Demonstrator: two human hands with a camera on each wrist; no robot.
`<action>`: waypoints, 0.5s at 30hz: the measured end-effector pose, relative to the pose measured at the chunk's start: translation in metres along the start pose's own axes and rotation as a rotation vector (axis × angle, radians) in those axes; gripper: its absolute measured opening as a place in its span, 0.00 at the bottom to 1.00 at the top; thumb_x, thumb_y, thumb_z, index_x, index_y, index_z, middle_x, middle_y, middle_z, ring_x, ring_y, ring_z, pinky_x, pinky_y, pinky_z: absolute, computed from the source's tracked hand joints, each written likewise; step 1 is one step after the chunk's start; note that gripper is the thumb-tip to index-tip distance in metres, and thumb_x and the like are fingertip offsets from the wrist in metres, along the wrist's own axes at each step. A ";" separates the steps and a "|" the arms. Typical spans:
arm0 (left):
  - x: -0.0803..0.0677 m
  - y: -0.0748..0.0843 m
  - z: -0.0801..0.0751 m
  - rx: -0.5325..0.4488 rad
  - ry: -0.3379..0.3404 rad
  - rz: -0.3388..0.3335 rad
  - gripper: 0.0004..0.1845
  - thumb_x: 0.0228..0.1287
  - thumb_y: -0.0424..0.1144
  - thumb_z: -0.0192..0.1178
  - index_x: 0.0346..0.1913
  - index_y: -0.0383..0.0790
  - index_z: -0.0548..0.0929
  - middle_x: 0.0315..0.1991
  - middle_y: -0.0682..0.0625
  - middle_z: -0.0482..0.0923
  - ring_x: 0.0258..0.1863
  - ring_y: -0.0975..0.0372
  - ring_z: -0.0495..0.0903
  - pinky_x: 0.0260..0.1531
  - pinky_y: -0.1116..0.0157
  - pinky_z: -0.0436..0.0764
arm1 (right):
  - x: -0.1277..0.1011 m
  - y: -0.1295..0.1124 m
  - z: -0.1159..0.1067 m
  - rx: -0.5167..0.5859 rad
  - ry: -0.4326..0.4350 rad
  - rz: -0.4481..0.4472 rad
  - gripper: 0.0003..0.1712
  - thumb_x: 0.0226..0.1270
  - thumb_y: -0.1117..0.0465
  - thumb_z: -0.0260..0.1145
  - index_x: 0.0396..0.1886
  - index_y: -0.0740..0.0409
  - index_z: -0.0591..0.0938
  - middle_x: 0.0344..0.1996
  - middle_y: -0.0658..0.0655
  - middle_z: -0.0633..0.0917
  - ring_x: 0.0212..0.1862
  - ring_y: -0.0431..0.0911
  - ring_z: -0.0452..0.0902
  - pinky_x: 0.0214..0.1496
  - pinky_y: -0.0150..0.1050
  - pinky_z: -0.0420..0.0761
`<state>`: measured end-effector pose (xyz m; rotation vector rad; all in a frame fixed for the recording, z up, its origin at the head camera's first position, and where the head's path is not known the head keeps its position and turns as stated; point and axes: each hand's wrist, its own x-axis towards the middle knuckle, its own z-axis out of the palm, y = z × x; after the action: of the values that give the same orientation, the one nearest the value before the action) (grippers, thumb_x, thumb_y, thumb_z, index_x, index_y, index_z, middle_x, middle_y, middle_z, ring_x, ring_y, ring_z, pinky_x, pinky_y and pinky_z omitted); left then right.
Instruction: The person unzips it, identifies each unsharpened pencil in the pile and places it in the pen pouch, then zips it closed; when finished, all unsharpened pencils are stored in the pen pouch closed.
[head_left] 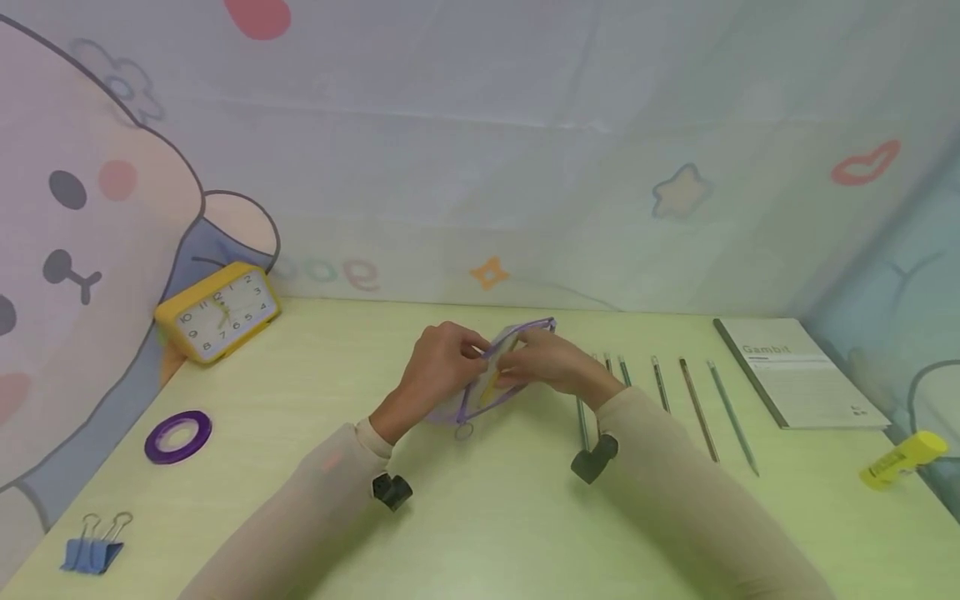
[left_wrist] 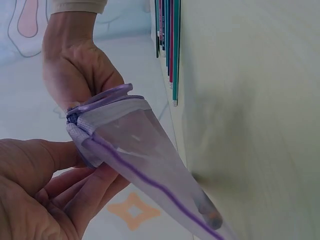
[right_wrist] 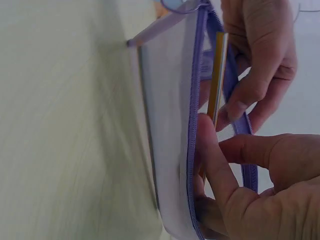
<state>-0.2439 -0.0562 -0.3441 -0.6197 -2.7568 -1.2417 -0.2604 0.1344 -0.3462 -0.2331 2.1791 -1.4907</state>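
Note:
Both hands hold a translucent zip pouch (head_left: 480,398) with purple trim just above the pale green table (head_left: 495,517). My left hand (head_left: 438,367) grips its left side, fingers curled round the open zip edge (right_wrist: 235,75). My right hand (head_left: 555,362) pinches the pouch (right_wrist: 170,125) at its mouth, the thumb (right_wrist: 210,150) lying in the opening across a yellow pencil (right_wrist: 217,75) that sits inside. In the left wrist view the pouch (left_wrist: 145,160) hangs between the left hand (left_wrist: 40,190) and the right hand (left_wrist: 75,75).
Several pencils (head_left: 697,408) lie in a row right of the hands, also seen as pencils (left_wrist: 167,45). A grey notebook (head_left: 802,371) and a yellow glue stick (head_left: 903,458) are far right. A yellow clock (head_left: 217,312), purple tape roll (head_left: 177,435) and blue binder clips (head_left: 93,550) sit left.

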 end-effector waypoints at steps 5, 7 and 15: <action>0.000 0.000 -0.001 -0.007 -0.004 0.004 0.11 0.61 0.31 0.65 0.45 0.36 0.91 0.37 0.42 0.91 0.35 0.55 0.91 0.24 0.71 0.78 | -0.002 -0.005 -0.002 -0.121 0.084 0.083 0.37 0.74 0.59 0.61 0.73 0.76 0.59 0.62 0.70 0.77 0.52 0.52 0.87 0.68 0.52 0.75; 0.001 0.000 -0.002 -0.007 -0.002 0.002 0.11 0.61 0.32 0.65 0.45 0.36 0.91 0.37 0.42 0.91 0.35 0.55 0.91 0.26 0.70 0.81 | -0.009 -0.007 -0.005 -0.184 0.088 0.078 0.38 0.74 0.56 0.62 0.74 0.71 0.60 0.61 0.66 0.79 0.54 0.49 0.86 0.70 0.53 0.73; 0.000 -0.002 -0.004 -0.001 -0.002 -0.024 0.11 0.62 0.32 0.66 0.47 0.37 0.91 0.40 0.43 0.91 0.37 0.56 0.91 0.31 0.66 0.85 | -0.051 -0.011 -0.038 -0.357 0.106 -0.055 0.29 0.77 0.57 0.55 0.73 0.63 0.70 0.55 0.67 0.83 0.46 0.52 0.89 0.57 0.49 0.83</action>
<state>-0.2454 -0.0598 -0.3430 -0.5905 -2.7733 -1.2484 -0.2357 0.1823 -0.3099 -0.3425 2.5354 -1.1540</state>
